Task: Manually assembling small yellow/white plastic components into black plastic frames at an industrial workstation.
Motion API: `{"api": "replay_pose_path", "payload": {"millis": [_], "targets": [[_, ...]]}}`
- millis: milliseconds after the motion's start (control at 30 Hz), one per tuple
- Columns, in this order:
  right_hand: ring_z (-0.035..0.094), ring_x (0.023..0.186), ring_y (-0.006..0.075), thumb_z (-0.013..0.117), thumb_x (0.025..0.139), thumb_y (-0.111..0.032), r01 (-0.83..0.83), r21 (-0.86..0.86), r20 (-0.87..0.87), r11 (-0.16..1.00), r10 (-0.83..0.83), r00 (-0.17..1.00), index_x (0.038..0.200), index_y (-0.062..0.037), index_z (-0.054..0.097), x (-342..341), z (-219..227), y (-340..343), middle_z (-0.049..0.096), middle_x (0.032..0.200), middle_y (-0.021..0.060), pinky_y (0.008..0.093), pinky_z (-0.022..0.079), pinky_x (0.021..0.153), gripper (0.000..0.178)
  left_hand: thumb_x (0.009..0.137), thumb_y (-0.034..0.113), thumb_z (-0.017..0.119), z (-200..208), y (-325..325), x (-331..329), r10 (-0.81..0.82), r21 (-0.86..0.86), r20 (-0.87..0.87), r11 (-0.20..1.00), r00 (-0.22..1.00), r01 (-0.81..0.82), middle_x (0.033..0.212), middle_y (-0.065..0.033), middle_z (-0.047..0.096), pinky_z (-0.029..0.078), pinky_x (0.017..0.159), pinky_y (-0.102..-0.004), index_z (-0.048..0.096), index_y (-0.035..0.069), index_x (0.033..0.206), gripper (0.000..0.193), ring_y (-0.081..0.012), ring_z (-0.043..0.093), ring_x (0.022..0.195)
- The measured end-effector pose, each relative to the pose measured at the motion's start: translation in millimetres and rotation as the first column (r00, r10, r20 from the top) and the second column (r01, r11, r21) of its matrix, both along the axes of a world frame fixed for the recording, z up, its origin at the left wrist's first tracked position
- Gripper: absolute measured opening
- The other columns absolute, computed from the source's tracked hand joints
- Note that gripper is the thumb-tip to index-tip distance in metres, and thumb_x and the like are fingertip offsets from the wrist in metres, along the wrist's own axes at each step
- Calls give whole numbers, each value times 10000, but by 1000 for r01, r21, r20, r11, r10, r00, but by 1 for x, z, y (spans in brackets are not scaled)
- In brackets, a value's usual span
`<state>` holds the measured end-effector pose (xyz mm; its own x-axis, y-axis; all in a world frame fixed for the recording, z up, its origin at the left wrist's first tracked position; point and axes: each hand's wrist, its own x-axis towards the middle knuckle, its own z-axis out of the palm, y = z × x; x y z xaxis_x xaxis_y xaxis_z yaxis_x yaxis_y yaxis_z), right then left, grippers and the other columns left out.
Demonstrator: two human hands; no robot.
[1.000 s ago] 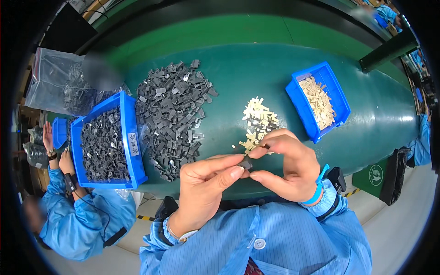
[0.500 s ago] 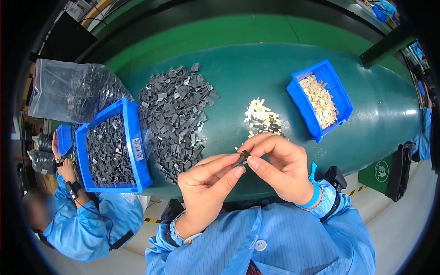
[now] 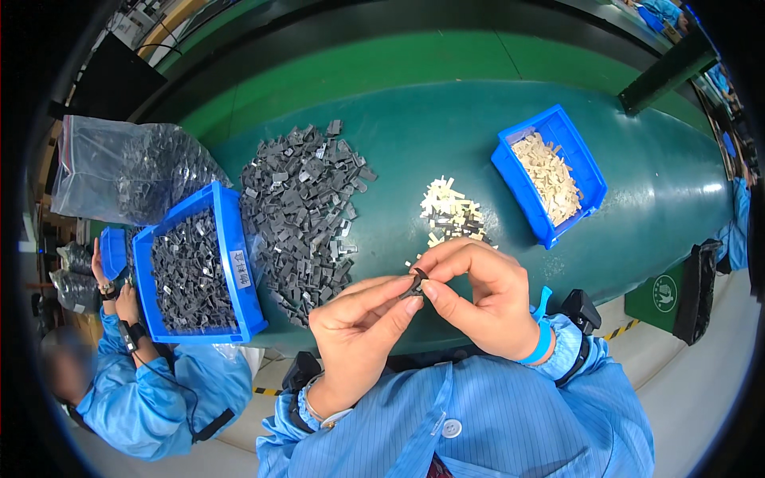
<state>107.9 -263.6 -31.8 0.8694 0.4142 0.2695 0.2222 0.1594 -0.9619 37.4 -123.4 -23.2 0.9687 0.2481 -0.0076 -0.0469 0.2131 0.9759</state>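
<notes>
My left hand [image 3: 360,320] is closed in a pinch on a small dark plastic part [image 3: 413,288]. My right hand [image 3: 484,296] meets it from the other side, thumb and fingertips pinched on the same part's upper end; whether a second tiny piece sits between those fingers is hard to make out. Just beyond the fingertips lies a small pile of cream and black strips [image 3: 448,205]. To the left of it spreads a large heap of loose dark grey plastic parts [image 3: 299,207].
A blue bin [image 3: 253,307] of dark parts stands at the left, with a clear plastic bag [image 3: 96,171] of parts behind it. Another blue bin [image 3: 591,171], holding beige strips, is at the right on the green table [image 3: 653,171]. A co-worker's blue sleeve [image 3: 139,402] shows far left.
Both hands stay together around the dark part, which has turned slightly between the fingertips. The view has shifted a little; the piles and bins appear unmoved.
</notes>
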Motion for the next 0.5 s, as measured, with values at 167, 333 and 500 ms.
{"api": "replay_pose_path", "payload": {"millis": [167, 333, 500], "targets": [[627, 773, 198, 672, 703, 6, 35, -44, 74, 998, -31, 997, 780, -10, 571, 1, 1, 0, 630, 839, 110, 285, 491, 665, 128, 770, -59, 644, 3, -2, 1, -7, -37, 18, 999, 1000, 7, 988, -148, 628, 500, 720, -230, 637, -45, 992, 222, -140, 606, 836], [615, 755, 182, 679, 705, -18, 15, -126, 183, 992, 8, 983, 782, -5, 566, 9, 5, -2, 619, 848, 112, 280, 485, 662, 138, 770, -66, 638, 1, -2, -1, 7, -27, 34, 1000, 999, -6, 983, -165, 626, 507, 736, -247, 633, -50, 992, 223, -160, 614, 842], [554, 693, 144, 682, 734, -45, -109, -230, 58, 967, 125, 990, 798, 6, 558, 14, 12, -10, 574, 837, 85, 260, 452, 634, 148, 768, -96, 619, -2, -1, -1, -37, -220, 61, 974, 997, 49, 976, -179, 625, 516, 727, -268, 633, -49, 981, 218, -190, 624, 827]]}}
